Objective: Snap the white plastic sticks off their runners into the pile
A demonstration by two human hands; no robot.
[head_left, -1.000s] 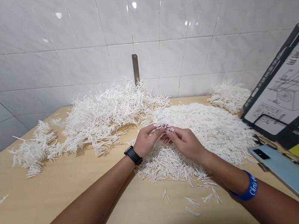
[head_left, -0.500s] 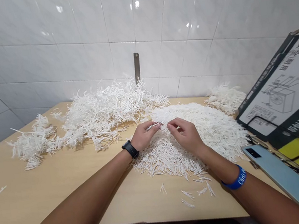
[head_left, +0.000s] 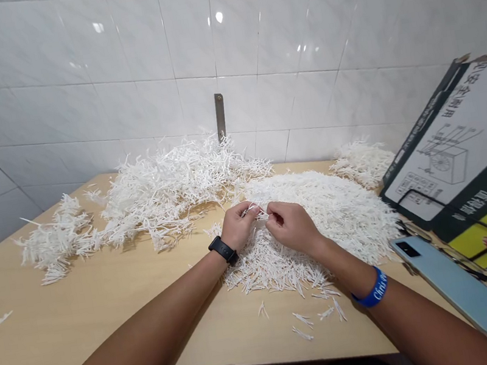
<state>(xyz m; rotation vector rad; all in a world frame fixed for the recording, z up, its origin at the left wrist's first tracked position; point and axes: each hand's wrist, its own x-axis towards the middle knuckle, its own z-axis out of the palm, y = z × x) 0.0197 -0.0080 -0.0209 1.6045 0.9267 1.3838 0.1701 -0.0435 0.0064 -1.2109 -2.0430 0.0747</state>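
Many white sticks [head_left: 337, 223] are lying in a big pile on the surface [head_left: 84, 319]. The left hand [head_left: 239, 226] is pinching a few sticks [head_left: 252, 209] just above the pile, maybe to keep them from getting caught in the rest. The right hand [head_left: 292, 227] is curling in right beside them, but I cannot tell if it is gripping anything. A phone [head_left: 461, 287] is lying off to the side.

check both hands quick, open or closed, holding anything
Left hand: closed, pinching a few white sticks.
Right hand: fingers curled beside them; cannot tell if it holds any.
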